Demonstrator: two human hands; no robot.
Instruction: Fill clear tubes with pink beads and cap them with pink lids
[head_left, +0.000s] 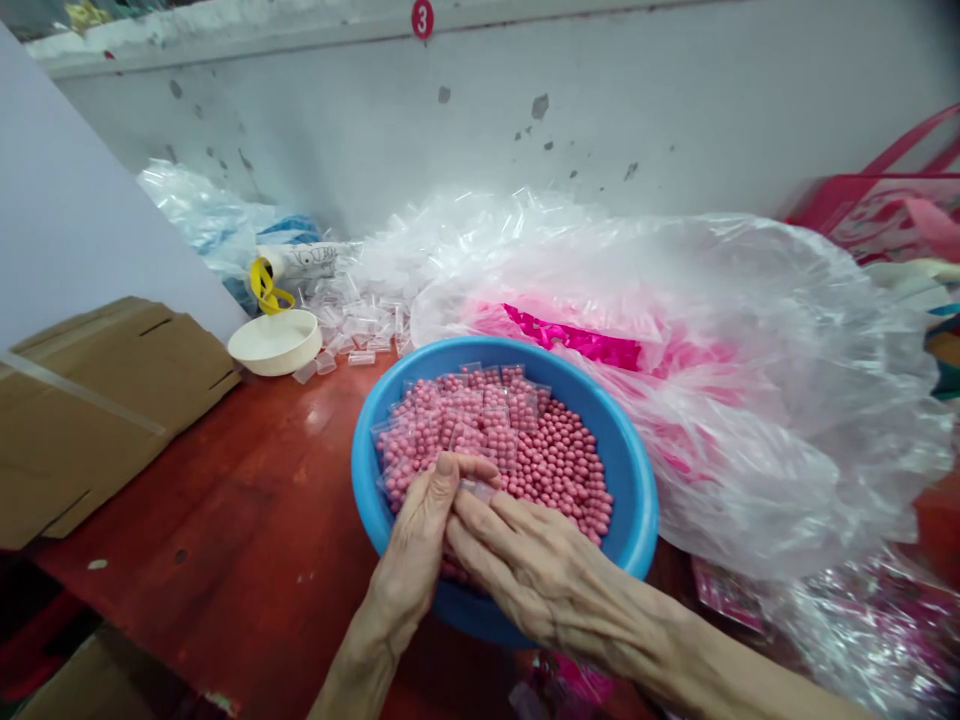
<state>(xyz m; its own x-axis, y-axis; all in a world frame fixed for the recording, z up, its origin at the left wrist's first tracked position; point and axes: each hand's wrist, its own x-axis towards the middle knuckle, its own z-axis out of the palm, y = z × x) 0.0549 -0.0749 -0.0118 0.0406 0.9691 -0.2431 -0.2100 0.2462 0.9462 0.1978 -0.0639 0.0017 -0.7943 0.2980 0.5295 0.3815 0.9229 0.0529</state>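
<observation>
A blue plastic basin sits on the red table, full of small pink beads, with several small clear bags lying on top of them at the left. Both my hands meet over the basin's near edge. My left hand and my right hand pinch a small clear bag between their fingertips. The fingers of both hands are closed on it. I cannot see what the bag holds.
A white bowl and a heap of empty clear bags lie behind the basin. A large clear plastic sack with pink contents fills the right. Flattened cardboard lies at the left. The grey wall stands behind.
</observation>
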